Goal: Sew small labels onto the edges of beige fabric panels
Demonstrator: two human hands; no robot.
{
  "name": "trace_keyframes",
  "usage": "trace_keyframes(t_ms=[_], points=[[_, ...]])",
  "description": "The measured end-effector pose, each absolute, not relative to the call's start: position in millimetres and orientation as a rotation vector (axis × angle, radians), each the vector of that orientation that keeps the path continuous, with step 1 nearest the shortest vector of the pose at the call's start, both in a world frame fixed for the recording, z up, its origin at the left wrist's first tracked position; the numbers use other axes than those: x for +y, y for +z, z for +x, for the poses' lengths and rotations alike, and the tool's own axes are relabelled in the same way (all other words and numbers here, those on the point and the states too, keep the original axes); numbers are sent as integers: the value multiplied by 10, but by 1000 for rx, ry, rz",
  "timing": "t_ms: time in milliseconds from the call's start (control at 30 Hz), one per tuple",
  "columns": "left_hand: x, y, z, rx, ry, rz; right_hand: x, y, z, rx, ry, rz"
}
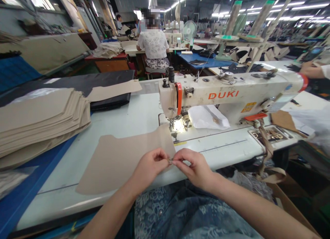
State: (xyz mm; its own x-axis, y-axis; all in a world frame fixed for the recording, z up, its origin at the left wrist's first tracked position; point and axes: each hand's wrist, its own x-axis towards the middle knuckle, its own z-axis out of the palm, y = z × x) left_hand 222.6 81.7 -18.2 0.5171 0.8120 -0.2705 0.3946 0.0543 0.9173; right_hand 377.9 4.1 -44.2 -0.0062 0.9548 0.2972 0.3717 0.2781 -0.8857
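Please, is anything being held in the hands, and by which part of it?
Yes: a tiny shiny metal-looking piece, pinched by the left hand and the right hand, apparently at opposite ends; its shape is too small to tell.

Pale worktable, flat beige panel, white sewing machine, folded black material, white sheet, perhaps paper

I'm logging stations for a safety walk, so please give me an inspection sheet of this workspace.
Surface: pale sewing table, partly covered by materials.
Job's things: beige panel lying flat by the sewing machine; small piece at the fingertips, details unclear.
Clutter: beige stack at left; parts tray and drooping strap at right.
Hands: left hand and right hand both pinch the small piece.
Cables: none clearly made out.
Surroundings: seated person facing away; fan beyond.
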Motion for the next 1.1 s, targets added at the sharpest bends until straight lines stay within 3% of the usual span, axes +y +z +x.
trace_keyframes(t_ms=[433, 800, 1100], points=[[830, -291, 2247, 1065, 580, 1439, 172, -550, 3723, -1533, 708, -1445], [775, -300, 2257, 1057, 766, 1523, 220, -543, 3760, -1061, 1090, -1228], [828, -384, 2257, 1063, 761, 1482, 245, -504, 3784, -1161, 1080, -1275]])
